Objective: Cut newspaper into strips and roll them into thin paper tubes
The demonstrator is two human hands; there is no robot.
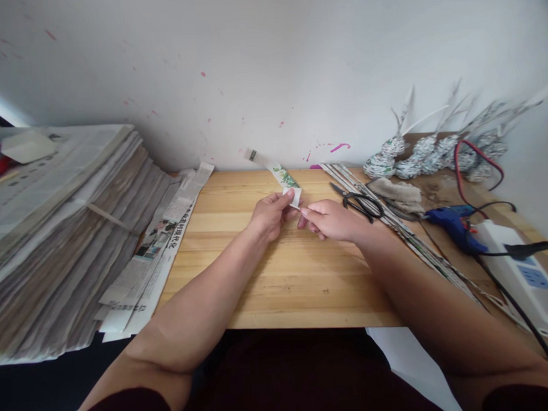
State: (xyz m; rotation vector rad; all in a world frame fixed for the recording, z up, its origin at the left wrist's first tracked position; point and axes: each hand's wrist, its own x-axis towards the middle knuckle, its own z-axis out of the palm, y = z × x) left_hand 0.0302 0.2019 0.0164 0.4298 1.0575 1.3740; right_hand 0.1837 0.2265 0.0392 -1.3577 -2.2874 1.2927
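Observation:
A printed newspaper strip (277, 171) with green leaf patterns slants up and away from my hands, its far end near the wall. My left hand (274, 214) pinches the near end of this strip between thumb and fingers. Close beside it, my right hand (326, 219) has its thumb and forefinger closed on a thin pale rolled end at the strip's lower edge. Whether a thin stick lies inside the roll cannot be made out. Black-handled scissors (368, 206) lie just right of my right hand, on the wooden table (277, 289).
A tall tied newspaper stack (107, 205) and cut newspaper strips (168, 251) stand at left. On the right are rolled paper sticks (405, 237), a rag (397, 195), a blue glue gun (457, 228), a white power strip (519, 269) with cables, and several woven paper pieces (420, 155).

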